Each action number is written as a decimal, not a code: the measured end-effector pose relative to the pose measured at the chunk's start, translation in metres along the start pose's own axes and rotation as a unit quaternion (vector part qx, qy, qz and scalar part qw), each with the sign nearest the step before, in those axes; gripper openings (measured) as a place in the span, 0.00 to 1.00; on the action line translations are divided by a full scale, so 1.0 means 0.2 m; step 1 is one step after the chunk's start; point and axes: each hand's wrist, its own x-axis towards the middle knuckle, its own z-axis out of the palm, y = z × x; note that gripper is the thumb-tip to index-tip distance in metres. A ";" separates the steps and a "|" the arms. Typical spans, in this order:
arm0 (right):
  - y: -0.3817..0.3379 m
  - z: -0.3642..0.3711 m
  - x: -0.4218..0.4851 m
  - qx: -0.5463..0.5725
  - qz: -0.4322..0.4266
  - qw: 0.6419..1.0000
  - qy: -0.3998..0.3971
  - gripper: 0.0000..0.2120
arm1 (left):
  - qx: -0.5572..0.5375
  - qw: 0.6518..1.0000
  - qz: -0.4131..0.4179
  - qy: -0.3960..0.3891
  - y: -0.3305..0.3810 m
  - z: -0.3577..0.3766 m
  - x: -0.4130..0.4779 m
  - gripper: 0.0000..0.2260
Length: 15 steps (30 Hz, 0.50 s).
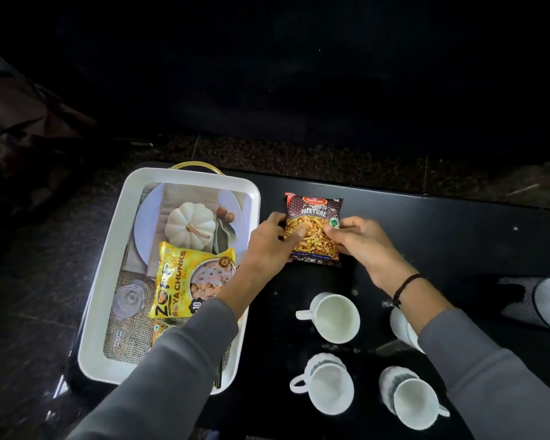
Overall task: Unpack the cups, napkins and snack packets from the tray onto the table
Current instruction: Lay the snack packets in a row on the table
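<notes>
A dark "Mixture" snack packet (315, 214) lies on the black table (442, 223), just right of the white tray (185, 177). My left hand (267, 246) grips its left edge and my right hand (356, 239) grips its right edge. A yellow soya chunks packet (188, 277) lies in the tray, with another packet (161, 330) partly hidden under it and my left sleeve. Three white cups (335, 319) (329, 390) (415, 403) stand on the table near me; a fourth cup (400, 325) is partly hidden by my right arm.
The tray's floor shows a printed picture of a pumpkin and a plate (189, 223), and a gold handle (195, 166) sticks out at its far end. A white and grey cloth (540, 300) lies at the table's right edge. Beyond the table all is dark.
</notes>
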 end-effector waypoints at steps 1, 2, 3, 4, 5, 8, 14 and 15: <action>0.01 0.00 0.00 -0.002 -0.003 1.000 0.007 0.22 | 0.020 1.000 0.006 -0.001 -0.01 0.00 0.00 0.21; 0.01 0.01 0.00 -0.010 -0.007 1.000 0.015 0.23 | 0.046 0.999 0.012 0.003 -0.01 0.00 0.00 0.21; 0.02 0.01 0.00 -0.023 -0.015 0.999 0.026 0.24 | 0.071 0.997 0.019 0.011 -0.02 0.00 -0.01 0.22; 0.02 0.01 -0.01 -0.043 -0.025 0.998 0.041 0.25 | 0.091 0.995 0.022 0.021 -0.02 0.00 -0.01 0.22; 0.02 0.02 -0.02 -0.069 -0.038 0.995 0.059 0.25 | 0.112 0.993 0.025 0.031 -0.02 0.00 -0.02 0.22; 0.00 0.02 -0.10 -0.153 -0.096 0.977 0.118 0.24 | 0.184 0.980 0.038 0.067 0.00 -0.02 -0.06 0.23; -0.10 0.13 -0.27 -0.194 -0.151 0.966 0.086 0.13 | 0.087 0.990 0.042 0.099 -0.02 -0.14 -0.19 0.13; -0.12 0.17 -0.29 -0.194 -0.153 0.966 0.071 0.12 | 0.078 0.991 0.042 0.102 -0.04 -0.18 -0.21 0.12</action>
